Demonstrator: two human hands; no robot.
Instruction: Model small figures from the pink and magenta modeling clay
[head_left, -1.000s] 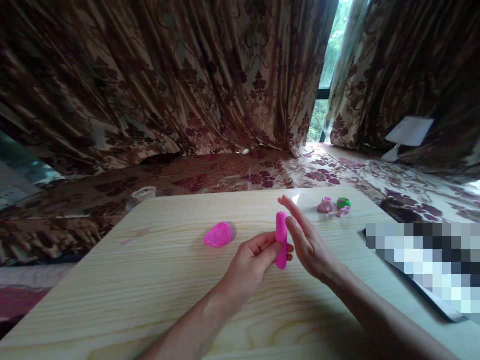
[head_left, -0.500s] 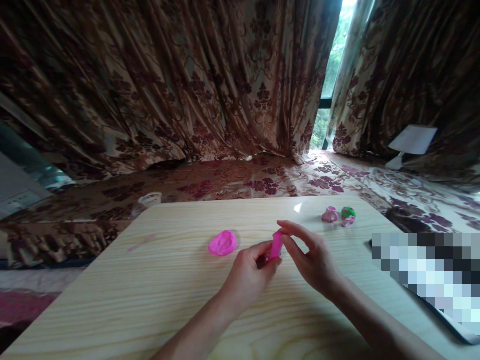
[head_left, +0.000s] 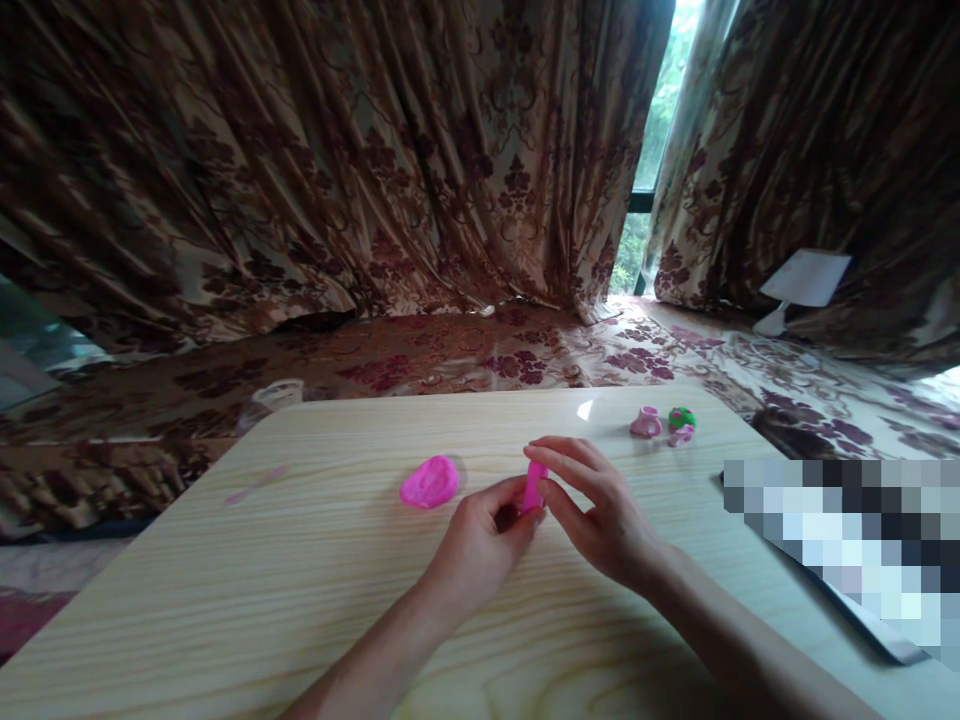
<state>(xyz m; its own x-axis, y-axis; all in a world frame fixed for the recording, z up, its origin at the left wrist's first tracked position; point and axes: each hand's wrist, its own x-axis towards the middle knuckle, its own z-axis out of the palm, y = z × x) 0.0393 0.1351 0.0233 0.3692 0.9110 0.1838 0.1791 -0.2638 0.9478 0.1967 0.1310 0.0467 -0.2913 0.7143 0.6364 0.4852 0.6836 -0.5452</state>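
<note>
A bright pink clay roll (head_left: 534, 484) stands nearly upright between my two hands over the pale wooden table (head_left: 315, 600). My left hand (head_left: 480, 545) pinches its lower end with thumb and fingers. From the right, my right hand (head_left: 596, 515) closes its fingertips around the roll's upper part. Most of the roll is hidden by the fingers. A flattened pink clay lump (head_left: 429, 482) lies on the table just left of my hands.
Small pink clay pieces (head_left: 646, 423) and a green clay ball (head_left: 682, 417) sit at the table's far right. A thin pink stick (head_left: 256, 484) lies at the left. A clear cup (head_left: 277, 394) stands behind the far edge. A flat dark-edged object (head_left: 862, 610) lies at the right. Patterned curtains hang behind.
The right hand, flat and open against the roll a second ago, has curled its fingers around it. Both hands and the roll have sunk closer to the table.
</note>
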